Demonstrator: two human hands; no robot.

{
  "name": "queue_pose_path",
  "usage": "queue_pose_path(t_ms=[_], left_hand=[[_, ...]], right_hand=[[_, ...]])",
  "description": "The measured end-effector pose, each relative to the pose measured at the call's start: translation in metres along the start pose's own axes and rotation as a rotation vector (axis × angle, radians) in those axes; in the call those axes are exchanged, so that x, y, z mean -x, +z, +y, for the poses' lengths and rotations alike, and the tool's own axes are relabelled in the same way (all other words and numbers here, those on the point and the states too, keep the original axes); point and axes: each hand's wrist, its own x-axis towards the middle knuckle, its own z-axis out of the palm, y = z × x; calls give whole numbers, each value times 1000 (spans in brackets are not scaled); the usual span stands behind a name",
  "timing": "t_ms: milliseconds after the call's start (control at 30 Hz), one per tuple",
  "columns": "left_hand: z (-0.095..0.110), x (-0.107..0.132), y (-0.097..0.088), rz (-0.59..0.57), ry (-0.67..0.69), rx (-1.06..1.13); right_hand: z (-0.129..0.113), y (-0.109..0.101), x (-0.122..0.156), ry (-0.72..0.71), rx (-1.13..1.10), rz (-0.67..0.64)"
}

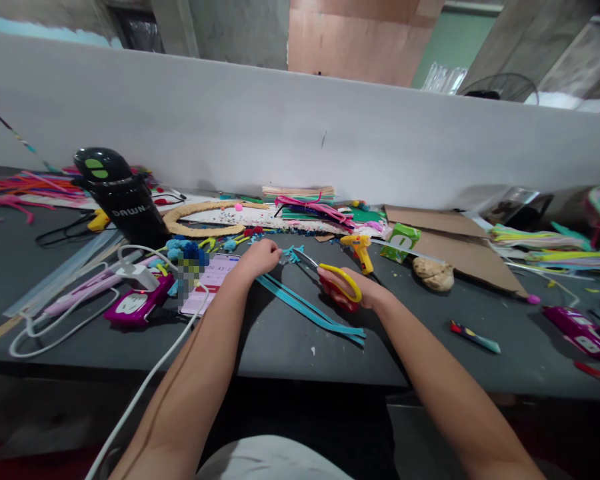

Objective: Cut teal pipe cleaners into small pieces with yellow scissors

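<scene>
Right hand [364,292] gripped scissors [349,279], left hand [263,257] was closed, its hold unclear; blue snippets [294,254] between them looked already cut, while long blue strips [316,317] nearer on the table [280,357] seemed left to trim.

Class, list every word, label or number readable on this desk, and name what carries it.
"DAWN": on the black cylindrical bottle.
"00:43:2", ending unclear: on the flat, pale-screened phone; smaller text too blurred to read.
Too blurred to read: the white mark on the small green box.
</scene>
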Motion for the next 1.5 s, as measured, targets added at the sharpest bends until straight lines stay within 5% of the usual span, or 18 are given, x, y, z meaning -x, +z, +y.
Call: queue_pose_path(t_ms=[300,1500], left_hand=[[3,-3,4,43,42,98],[5,-7,12,-18,161,117]], right_hand=[[-1,-3,7,-74,17,-83],[0,3,2,-36,38,-6]])
